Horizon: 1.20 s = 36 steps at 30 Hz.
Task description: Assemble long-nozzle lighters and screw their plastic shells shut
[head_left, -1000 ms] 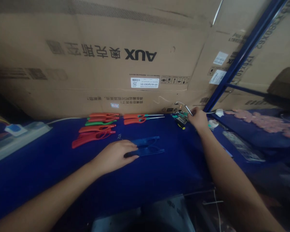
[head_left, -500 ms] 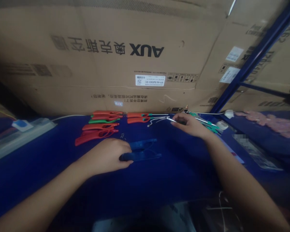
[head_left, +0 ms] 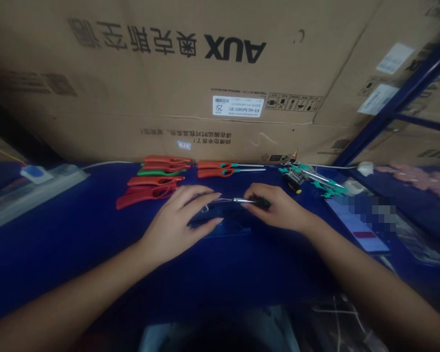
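My right hand (head_left: 275,205) pinches a slim lighter part with a silver end (head_left: 242,200) and a dark body, partly hidden by the fingers. Thin pale wires (head_left: 223,199) run from its silver end towards my left hand (head_left: 185,212). That hand hovers with thumb and fingers apart, close to the wire ends. Beneath it, a see-through blue lighter shell (head_left: 229,229) lies on the blue table (head_left: 212,274), partly covered by the fingers. Beyond are two orange lighters (head_left: 210,172) with metal tubes, and a row of red, orange and green lighter shells (head_left: 146,190).
A pile of silver tubes and teal parts (head_left: 315,178) lies at the back right, near a phone (head_left: 357,225). A large cardboard box (head_left: 161,102) walls the back. A blue metal post (head_left: 385,112) slants at the right. A plastic bag (head_left: 55,183) lies left.
My left hand has let go of the blue shell and opened above it. My right hand has brought the wired part from the back towards the left hand. The view has shifted slightly.
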Motion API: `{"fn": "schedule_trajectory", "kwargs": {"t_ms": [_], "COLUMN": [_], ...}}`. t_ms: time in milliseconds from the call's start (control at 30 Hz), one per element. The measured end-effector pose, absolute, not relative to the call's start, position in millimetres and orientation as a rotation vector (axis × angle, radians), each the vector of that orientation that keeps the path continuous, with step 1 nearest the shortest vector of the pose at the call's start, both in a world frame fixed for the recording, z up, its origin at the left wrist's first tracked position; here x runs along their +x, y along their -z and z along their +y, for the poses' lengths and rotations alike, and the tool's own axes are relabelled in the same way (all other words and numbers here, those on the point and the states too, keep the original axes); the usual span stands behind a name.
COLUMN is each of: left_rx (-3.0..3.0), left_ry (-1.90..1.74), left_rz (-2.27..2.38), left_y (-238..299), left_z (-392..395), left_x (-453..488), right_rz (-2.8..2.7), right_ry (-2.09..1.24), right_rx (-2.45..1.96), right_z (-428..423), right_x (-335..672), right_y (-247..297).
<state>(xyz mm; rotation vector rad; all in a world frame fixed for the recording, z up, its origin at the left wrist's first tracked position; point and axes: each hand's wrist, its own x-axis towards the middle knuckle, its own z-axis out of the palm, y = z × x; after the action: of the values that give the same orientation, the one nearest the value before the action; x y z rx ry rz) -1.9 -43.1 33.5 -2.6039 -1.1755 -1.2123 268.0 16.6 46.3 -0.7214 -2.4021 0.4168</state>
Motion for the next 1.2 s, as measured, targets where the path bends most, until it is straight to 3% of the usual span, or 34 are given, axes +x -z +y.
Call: {"fn": "schedule_trajectory", "kwargs": {"t_ms": [433, 1200], "left_rx": [-2.614, -2.661], "left_ry": [1.294, 1.409], "left_rz": [-1.013, -0.992], "left_y": [-33.5, -36.9], "left_z": [-45.9, -48.7], "left_x": [1.1, 4.5], "right_rz": [-2.454, -2.480], "right_ry": [-0.511, -0.320], "right_rx": [-0.532, -0.504], "right_z": [-6.6, -1.4], "right_x": [249.6, 255.5], "right_y": [-44.2, -42.5]}}
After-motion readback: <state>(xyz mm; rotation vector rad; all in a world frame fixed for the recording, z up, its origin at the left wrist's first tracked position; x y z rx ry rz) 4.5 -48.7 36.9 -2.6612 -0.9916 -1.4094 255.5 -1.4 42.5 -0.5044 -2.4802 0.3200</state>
